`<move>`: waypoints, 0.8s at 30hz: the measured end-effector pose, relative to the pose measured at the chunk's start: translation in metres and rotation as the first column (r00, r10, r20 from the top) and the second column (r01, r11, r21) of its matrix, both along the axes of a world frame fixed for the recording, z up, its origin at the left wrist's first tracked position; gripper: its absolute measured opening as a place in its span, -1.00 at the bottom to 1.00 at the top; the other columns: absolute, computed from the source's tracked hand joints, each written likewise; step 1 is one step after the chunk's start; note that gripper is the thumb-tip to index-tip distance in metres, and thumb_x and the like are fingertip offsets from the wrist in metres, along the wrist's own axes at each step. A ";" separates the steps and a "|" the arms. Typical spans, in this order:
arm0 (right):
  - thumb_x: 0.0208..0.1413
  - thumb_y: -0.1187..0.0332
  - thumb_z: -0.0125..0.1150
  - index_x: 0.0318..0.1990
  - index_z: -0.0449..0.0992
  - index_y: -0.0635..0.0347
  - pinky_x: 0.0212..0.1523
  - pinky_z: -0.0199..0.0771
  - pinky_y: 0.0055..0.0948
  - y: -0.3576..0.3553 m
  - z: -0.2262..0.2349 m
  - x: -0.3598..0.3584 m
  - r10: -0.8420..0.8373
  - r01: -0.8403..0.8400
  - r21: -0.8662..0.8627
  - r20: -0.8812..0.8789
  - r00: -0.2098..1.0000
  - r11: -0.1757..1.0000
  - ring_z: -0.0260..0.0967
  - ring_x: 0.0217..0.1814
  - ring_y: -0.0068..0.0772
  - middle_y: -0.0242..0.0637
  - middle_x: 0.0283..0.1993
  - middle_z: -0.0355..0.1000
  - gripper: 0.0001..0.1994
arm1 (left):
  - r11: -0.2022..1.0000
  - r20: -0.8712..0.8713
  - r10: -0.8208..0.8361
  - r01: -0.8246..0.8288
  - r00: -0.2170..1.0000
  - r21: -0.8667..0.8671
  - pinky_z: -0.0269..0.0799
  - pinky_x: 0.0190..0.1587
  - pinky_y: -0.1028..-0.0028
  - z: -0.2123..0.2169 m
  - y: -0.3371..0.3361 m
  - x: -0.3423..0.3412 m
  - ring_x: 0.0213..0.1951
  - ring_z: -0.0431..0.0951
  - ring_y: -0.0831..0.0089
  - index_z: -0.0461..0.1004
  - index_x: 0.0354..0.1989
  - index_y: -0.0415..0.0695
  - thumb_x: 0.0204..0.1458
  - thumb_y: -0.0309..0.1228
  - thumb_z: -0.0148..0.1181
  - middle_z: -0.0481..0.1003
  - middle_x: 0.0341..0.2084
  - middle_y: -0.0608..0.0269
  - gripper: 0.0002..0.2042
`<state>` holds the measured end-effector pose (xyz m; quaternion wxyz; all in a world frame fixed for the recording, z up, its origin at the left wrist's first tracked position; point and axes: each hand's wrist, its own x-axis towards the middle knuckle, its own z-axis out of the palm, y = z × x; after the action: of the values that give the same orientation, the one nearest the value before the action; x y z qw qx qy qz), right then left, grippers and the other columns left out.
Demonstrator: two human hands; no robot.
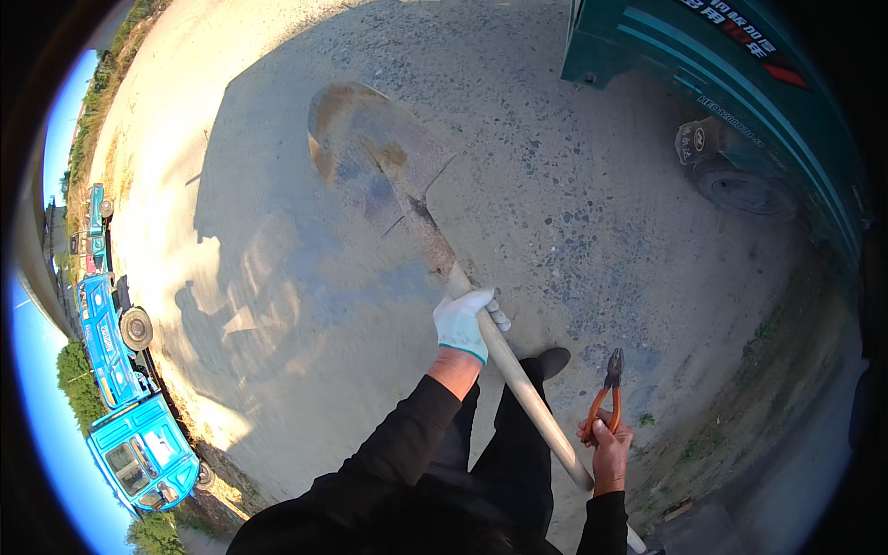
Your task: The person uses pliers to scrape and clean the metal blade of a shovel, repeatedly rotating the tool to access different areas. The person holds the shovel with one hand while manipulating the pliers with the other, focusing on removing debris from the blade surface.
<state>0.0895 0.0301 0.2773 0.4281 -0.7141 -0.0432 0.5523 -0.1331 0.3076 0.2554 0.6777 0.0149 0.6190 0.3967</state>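
A shovel (377, 153) with a worn, rust-stained blade and a pale wooden handle slants across the view, its blade up and away from me. My left hand (465, 326), in a white glove with a green cuff edge, is wrapped round the handle just below the rusty socket. The bare right hand (608, 453) grips a pair of pliers (610, 388) by its orange handles, jaws pointing away from me. Lower down, the shovel handle passes close by my right wrist; whether they touch I cannot tell.
A green vehicle body (740, 83) with a wheel (747, 188) stands at the far right. Along the left are a blue truck (148, 453) and more vehicles. The ground is concrete with scattered gravel (564, 222). My dark shoe (554, 363) is below the handle.
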 end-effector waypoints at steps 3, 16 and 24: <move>0.30 0.39 0.23 0.07 0.62 0.43 -0.40 0.47 -0.47 0.007 0.025 0.000 -0.039 0.037 0.040 0.044 0.998 0.999 0.57 -0.41 -0.46 -0.16 -0.32 0.65 -0.70 | 0.995 0.017 0.003 -0.005 1.000 0.096 0.38 -0.51 0.22 0.048 0.025 -0.005 -0.60 0.42 0.29 0.37 -0.24 -0.13 0.13 -0.53 0.29 0.41 -0.53 0.21 -0.83; 0.32 0.44 0.24 0.03 0.62 0.42 -0.42 0.52 -0.49 -0.007 0.058 0.046 -0.116 0.111 0.095 0.046 0.992 0.989 0.62 -0.39 -0.39 -0.11 -0.30 0.66 -0.76 | 0.701 -0.161 0.224 -0.044 0.961 0.712 0.28 -0.57 0.29 0.251 0.114 -0.027 -0.70 0.29 0.45 0.36 -0.34 -0.06 0.32 -0.46 0.15 0.27 -0.63 0.36 -0.85; 0.26 0.47 0.21 0.05 0.60 0.47 -0.43 0.48 -0.47 -0.039 0.064 0.035 -0.132 0.136 0.094 -0.048 0.990 0.986 0.60 -0.41 -0.43 -0.15 -0.31 0.65 -0.71 | 0.474 -0.407 0.330 0.224 0.852 0.852 0.33 -0.59 0.36 0.364 0.147 -0.077 -0.73 0.32 0.43 0.39 -0.49 -0.16 0.25 -0.59 0.27 0.34 -0.70 0.25 -0.75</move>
<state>0.1240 -0.0087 0.3416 0.4993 -0.6820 -0.0130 0.5342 -0.2103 0.4546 0.6190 0.3642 0.4460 0.4850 0.6582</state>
